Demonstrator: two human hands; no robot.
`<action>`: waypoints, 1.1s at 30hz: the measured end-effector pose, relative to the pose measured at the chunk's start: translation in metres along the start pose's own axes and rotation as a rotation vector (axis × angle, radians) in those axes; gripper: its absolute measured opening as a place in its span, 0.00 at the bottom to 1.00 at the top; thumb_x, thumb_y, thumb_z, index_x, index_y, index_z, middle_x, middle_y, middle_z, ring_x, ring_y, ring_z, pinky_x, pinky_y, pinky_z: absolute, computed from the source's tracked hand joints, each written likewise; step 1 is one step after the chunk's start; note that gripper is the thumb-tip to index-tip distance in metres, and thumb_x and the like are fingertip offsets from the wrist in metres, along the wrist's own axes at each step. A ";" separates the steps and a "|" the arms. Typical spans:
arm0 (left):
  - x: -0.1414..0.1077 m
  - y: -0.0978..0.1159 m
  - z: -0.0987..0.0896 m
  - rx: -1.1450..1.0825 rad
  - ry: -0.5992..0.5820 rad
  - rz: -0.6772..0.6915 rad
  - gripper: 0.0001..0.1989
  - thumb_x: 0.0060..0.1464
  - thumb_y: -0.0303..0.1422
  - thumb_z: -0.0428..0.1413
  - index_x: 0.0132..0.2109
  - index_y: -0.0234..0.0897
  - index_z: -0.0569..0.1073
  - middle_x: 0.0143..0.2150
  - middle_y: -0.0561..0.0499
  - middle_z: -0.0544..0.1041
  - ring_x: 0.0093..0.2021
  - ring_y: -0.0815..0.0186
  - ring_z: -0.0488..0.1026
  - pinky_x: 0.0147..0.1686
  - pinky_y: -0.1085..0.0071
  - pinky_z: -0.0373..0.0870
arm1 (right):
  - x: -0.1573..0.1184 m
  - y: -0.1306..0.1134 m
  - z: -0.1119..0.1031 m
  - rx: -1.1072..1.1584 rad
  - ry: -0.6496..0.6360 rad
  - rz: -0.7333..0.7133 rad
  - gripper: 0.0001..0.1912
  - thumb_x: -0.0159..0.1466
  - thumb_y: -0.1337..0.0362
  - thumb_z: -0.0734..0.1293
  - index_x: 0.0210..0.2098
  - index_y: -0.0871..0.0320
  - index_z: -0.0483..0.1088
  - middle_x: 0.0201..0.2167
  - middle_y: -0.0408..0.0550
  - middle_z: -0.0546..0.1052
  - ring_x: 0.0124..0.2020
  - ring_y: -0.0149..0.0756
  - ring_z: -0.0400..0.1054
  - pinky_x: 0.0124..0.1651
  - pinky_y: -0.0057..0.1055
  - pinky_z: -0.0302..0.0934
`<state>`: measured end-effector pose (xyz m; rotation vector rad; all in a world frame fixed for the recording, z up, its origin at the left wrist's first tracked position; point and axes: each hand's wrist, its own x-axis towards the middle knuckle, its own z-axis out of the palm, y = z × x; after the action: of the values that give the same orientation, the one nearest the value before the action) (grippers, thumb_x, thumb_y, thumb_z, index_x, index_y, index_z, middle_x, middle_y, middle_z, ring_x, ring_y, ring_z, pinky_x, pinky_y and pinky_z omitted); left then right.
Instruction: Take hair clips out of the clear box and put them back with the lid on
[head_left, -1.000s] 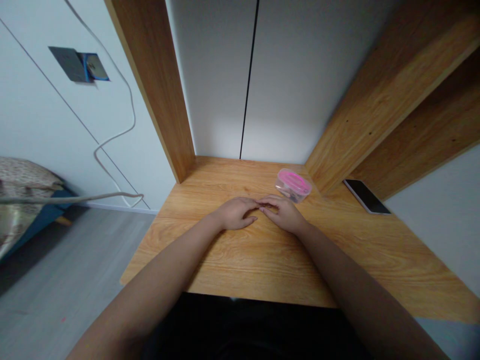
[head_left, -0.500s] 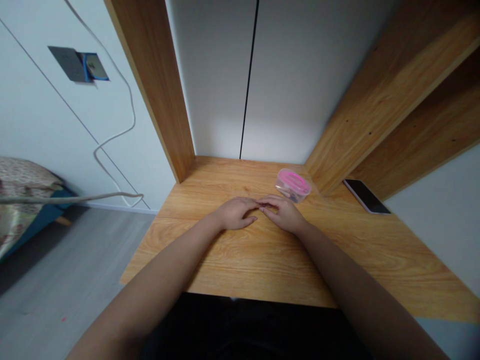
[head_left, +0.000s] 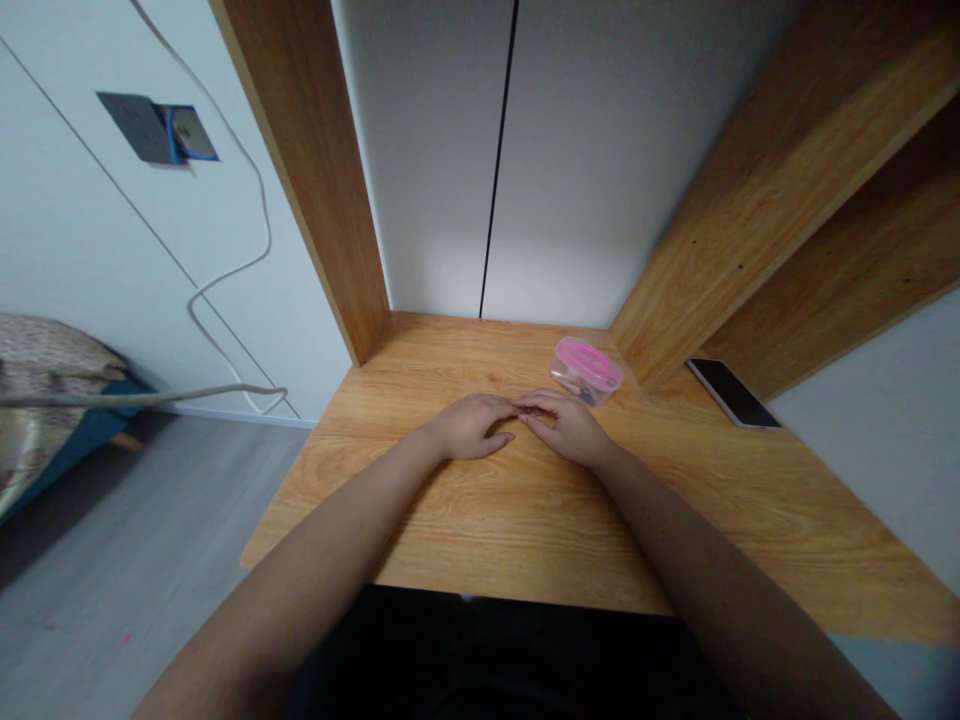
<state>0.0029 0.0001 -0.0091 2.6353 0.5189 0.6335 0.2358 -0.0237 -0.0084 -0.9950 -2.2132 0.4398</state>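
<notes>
My left hand lies palm down on the wooden tabletop, its fingers stretched and its thumb apart from them. Facing it, my right hand rests the same way, and the fingertips of both hands touch or overlap in the middle. Neither hand holds anything that I can see. Just beyond my right hand stands a small clear plastic box with a pink handle on its lid. Small items show through its side, too unclear to name.
A dark-screened phone lies on the table at the right, beside a wooden upright. Another wooden panel rises at the back left. A white cable hangs along the left wall, past an open wall socket.
</notes>
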 end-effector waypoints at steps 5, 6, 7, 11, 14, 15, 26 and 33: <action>0.000 0.001 0.000 0.005 -0.006 0.005 0.22 0.61 0.34 0.55 0.61 0.36 0.70 0.59 0.39 0.76 0.58 0.55 0.75 0.60 0.56 0.69 | 0.000 0.000 0.000 -0.003 0.002 0.004 0.13 0.68 0.64 0.66 0.50 0.52 0.77 0.46 0.50 0.81 0.47 0.42 0.77 0.51 0.42 0.72; 0.000 0.001 0.000 0.007 -0.006 0.007 0.22 0.61 0.34 0.55 0.61 0.35 0.70 0.59 0.39 0.76 0.58 0.54 0.75 0.60 0.56 0.69 | 0.000 0.000 0.000 -0.003 0.003 0.002 0.13 0.68 0.64 0.66 0.50 0.52 0.77 0.47 0.50 0.81 0.47 0.42 0.77 0.51 0.42 0.72; 0.000 0.001 0.000 0.008 -0.005 0.008 0.22 0.60 0.33 0.55 0.61 0.35 0.70 0.59 0.39 0.76 0.58 0.54 0.75 0.60 0.56 0.69 | -0.001 0.000 0.000 -0.003 0.004 0.000 0.13 0.68 0.64 0.66 0.50 0.52 0.77 0.47 0.50 0.81 0.48 0.42 0.77 0.51 0.42 0.72; 0.000 0.002 -0.001 0.005 -0.006 0.002 0.22 0.60 0.33 0.55 0.61 0.35 0.70 0.59 0.38 0.76 0.58 0.54 0.75 0.60 0.55 0.69 | -0.001 0.000 0.000 -0.003 0.000 -0.001 0.13 0.68 0.64 0.66 0.50 0.52 0.77 0.47 0.50 0.81 0.48 0.43 0.76 0.52 0.43 0.71; 0.001 0.003 -0.002 0.005 -0.011 -0.001 0.22 0.60 0.33 0.55 0.61 0.35 0.70 0.59 0.39 0.76 0.58 0.54 0.75 0.60 0.55 0.69 | 0.000 0.001 0.000 -0.001 -0.002 0.000 0.13 0.68 0.65 0.66 0.51 0.52 0.77 0.47 0.50 0.81 0.48 0.43 0.76 0.51 0.43 0.72; 0.001 0.003 -0.002 0.004 -0.012 -0.001 0.22 0.60 0.33 0.55 0.61 0.35 0.70 0.59 0.38 0.76 0.58 0.54 0.75 0.60 0.55 0.69 | 0.000 0.001 0.000 0.001 -0.002 -0.001 0.14 0.68 0.65 0.66 0.51 0.52 0.77 0.47 0.50 0.81 0.48 0.43 0.76 0.52 0.43 0.72; 0.000 0.002 -0.001 0.000 -0.009 0.001 0.22 0.60 0.33 0.56 0.61 0.35 0.70 0.59 0.38 0.76 0.58 0.54 0.75 0.61 0.56 0.69 | -0.001 0.000 -0.001 -0.006 -0.002 0.003 0.14 0.67 0.65 0.66 0.51 0.52 0.77 0.46 0.50 0.82 0.47 0.43 0.76 0.51 0.43 0.71; 0.000 0.001 0.000 0.006 0.001 0.002 0.22 0.61 0.34 0.55 0.61 0.36 0.69 0.59 0.39 0.76 0.58 0.54 0.75 0.60 0.55 0.69 | -0.001 0.001 0.000 0.015 0.007 -0.012 0.14 0.67 0.65 0.66 0.50 0.51 0.77 0.46 0.50 0.82 0.47 0.42 0.77 0.52 0.43 0.72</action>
<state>0.0035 -0.0009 -0.0086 2.6414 0.5193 0.6355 0.2370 -0.0237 -0.0093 -0.9735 -2.2055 0.4456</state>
